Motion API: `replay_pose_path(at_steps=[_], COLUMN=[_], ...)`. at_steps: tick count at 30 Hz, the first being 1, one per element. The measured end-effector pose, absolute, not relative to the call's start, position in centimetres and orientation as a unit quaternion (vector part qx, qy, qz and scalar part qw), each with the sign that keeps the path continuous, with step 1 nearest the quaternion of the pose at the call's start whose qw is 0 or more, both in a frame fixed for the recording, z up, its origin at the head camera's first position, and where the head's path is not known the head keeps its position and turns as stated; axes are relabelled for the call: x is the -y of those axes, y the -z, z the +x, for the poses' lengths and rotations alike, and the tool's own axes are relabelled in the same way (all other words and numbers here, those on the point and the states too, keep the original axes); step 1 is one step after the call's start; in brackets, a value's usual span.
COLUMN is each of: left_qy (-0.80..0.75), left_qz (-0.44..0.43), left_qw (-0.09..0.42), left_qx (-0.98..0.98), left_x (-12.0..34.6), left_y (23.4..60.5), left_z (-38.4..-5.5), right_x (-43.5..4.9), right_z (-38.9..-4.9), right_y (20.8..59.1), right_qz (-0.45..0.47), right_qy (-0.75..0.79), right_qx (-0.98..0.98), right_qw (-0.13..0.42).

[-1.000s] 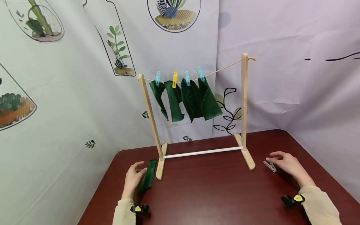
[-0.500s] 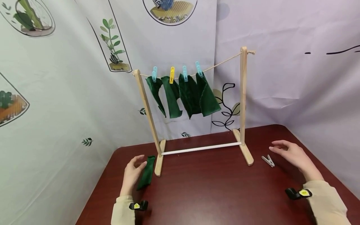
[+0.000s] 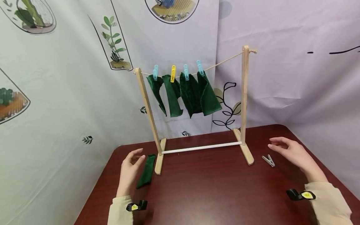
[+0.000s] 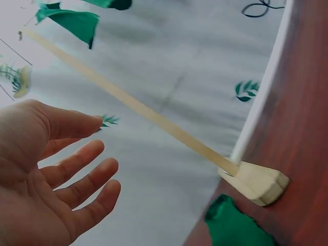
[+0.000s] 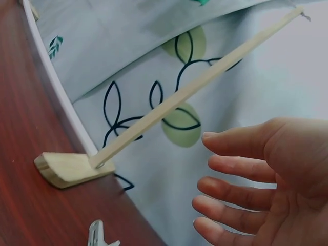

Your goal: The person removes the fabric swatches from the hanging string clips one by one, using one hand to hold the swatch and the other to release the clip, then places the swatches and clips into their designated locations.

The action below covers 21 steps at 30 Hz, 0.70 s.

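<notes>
My left hand hovers at the left of the table, fingers loosely bent and holding nothing. Just right of it lies a folded green cloth, whose end also shows low in the left wrist view. On the right side my right hand is raised with relaxed, spread fingers and nothing in them. A grey clothespin lies on the table to the left of that hand; part of it shows at the bottom of the right wrist view. Several green cloths hang from the line, pinned by blue clothespins and a yellow clothespin.
A wooden drying rack stands at the back of the dark red table. It has a left post, a right post, a white crossbar and a sagging string. A printed curtain closes off the back.
My right hand has let go of the grey clothespin, which now lies on the table, and has lifted away to the right. My left hand has drawn slightly left from the folded cloth.
</notes>
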State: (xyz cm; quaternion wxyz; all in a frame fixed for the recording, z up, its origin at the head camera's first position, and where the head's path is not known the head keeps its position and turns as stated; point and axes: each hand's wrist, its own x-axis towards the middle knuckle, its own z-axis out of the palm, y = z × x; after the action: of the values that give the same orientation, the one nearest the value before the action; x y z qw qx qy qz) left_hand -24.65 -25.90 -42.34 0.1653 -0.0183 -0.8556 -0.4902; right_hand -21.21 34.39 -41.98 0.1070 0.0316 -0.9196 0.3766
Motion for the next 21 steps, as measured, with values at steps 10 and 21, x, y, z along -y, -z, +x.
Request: replay_pose_path(at_steps=[10,21], left_qy=[0.489,0.505], left_qz=[-0.022,-0.019], left_qw=[0.186,0.229], left_qx=[0.852,0.832], left_x=[26.0,27.3], left_y=[39.5,38.4], left_z=[-22.7,-21.5], right_x=[-34.1,-34.1], right_z=[-20.0,-18.6], right_y=[40.3,38.7], right_qz=[0.047,0.056], right_qy=[-0.398,-0.396], right_qx=[0.904,0.901], right_qw=[0.147,0.167])
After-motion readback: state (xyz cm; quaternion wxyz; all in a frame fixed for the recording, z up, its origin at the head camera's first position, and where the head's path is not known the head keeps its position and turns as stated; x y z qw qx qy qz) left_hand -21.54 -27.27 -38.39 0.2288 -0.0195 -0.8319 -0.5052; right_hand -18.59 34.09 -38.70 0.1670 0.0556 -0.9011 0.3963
